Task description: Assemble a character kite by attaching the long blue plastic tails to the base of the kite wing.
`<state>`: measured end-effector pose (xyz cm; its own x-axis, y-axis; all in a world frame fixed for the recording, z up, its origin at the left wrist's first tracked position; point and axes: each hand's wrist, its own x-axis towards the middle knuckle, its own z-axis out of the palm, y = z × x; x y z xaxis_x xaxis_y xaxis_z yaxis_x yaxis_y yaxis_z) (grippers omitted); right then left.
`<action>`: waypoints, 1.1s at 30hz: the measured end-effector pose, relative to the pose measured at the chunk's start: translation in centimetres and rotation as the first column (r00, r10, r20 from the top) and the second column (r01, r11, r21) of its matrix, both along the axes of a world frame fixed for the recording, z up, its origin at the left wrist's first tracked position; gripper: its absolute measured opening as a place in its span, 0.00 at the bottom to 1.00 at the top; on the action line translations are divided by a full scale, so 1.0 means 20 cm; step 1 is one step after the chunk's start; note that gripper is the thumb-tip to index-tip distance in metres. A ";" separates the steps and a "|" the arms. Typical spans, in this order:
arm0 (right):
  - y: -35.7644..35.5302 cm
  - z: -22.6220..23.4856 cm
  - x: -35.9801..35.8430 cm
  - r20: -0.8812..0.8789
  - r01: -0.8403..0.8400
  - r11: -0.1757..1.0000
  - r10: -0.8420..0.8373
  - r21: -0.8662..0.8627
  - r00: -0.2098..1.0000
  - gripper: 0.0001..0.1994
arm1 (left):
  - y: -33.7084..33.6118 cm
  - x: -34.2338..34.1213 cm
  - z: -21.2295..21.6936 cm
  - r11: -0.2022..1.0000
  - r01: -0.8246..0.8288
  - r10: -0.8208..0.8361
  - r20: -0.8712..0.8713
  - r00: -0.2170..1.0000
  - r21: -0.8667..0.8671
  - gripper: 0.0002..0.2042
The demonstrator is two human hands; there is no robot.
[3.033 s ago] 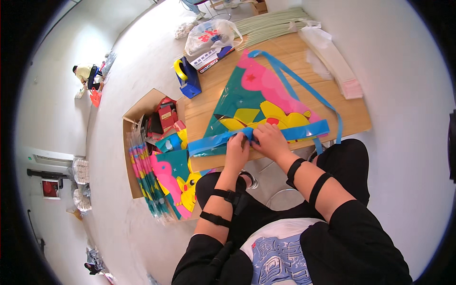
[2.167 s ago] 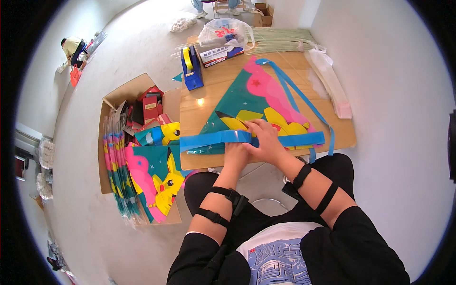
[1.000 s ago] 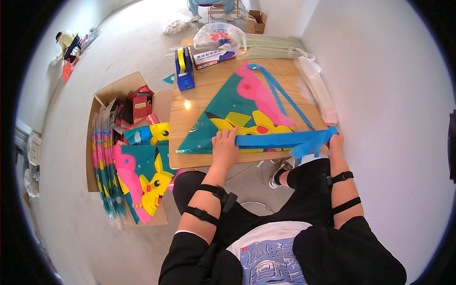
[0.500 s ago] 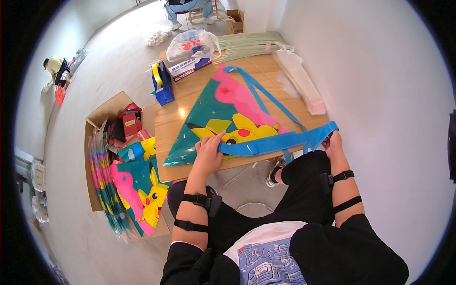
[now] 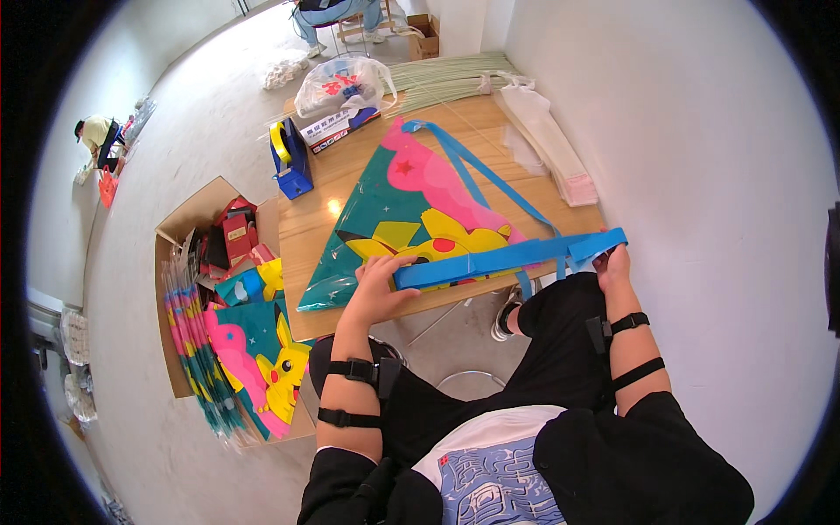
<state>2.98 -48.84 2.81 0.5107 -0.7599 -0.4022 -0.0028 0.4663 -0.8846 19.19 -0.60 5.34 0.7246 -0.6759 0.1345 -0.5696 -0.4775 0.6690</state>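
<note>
A triangular kite (image 5: 376, 197) in teal, pink and yellow, glossy and printed with a yellow cartoon animal, lies on the wooden table (image 5: 324, 236). Across its near edge stretches a flat blue ribbon (image 5: 490, 262), nearly straight between my hands. My left hand (image 5: 378, 287) has the ribbon's left end between its fingers and thumb. At the table's right corner my right hand (image 5: 615, 265) grips the other end, folded over in layers; its fingertips are partly hidden. Another blue strip (image 5: 490, 171) loops from the kite's tip down its right side and over the near table edge.
A blue tape dispenser (image 5: 291, 162), a white plastic bag (image 5: 341, 87) and a narrow box (image 5: 337, 131) stand far left on the table. Thin pale rods (image 5: 455, 74) and white strips (image 5: 551, 149) lie behind. A carton (image 5: 197, 214) holds more printed kites. Two people are farther off.
The ribbon has been drawn straighter and flatter between my hands. My left hand has shifted slightly left and lower, its thumb now spread from the fingers. The kite stays on the table.
</note>
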 end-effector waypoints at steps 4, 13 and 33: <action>0.00 -0.04 0.00 -0.008 0.024 1.000 -0.024 -0.008 1.000 0.21 | 0.00 0.02 -0.05 0.992 -0.086 0.082 -0.043 0.996 -0.091 0.22; 0.02 -0.10 0.00 0.013 -0.002 0.996 0.003 -0.091 1.000 0.20 | -0.01 0.04 -0.12 0.966 -0.215 0.228 0.076 0.971 -0.146 0.06; -0.01 -0.07 0.02 0.032 0.175 0.984 -0.175 0.020 0.984 0.18 | 0.03 0.05 -0.15 0.977 -0.165 0.172 0.045 0.984 -0.132 0.09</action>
<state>3.31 -49.01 1.32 0.3837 -0.8317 -0.4012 0.1093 0.4723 -0.8746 20.28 0.00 2.35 0.8154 -0.5197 0.2551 -0.5265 -0.4825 0.7000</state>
